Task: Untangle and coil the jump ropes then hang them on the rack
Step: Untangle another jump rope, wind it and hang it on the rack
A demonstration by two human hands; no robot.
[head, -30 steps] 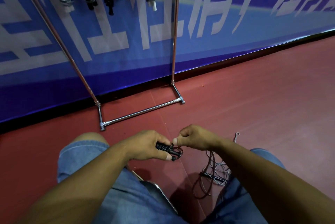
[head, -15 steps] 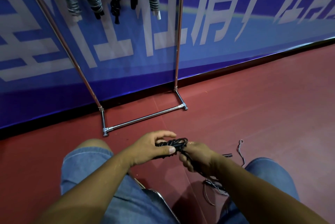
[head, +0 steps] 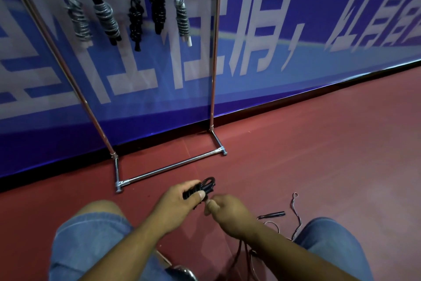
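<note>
My left hand (head: 182, 201) grips a black jump rope bundle (head: 205, 186), with coils wound round its handles and a loop sticking out at the top. My right hand (head: 227, 210) is just right of it, fingers pinched on the rope's free cord below the bundle. More loose rope (head: 293, 221) lies on the red floor by my right knee, with a black handle (head: 273, 214) among it. The metal rack (head: 170, 167) stands ahead against the blue banner. Several coiled ropes (head: 157, 5) hang from its top.
I sit with both knees in denim shorts (head: 91, 235) at the bottom of the view. A chrome stool edge (head: 182, 272) shows between my legs. The blue banner wall (head: 296, 41) closes off the far side; red floor (head: 319, 155) spreads to the right.
The view has tilted up, showing more of the hanging ropes. My right hand has come round below the bundle and now pinches the cord; the loop on top stands out more.
</note>
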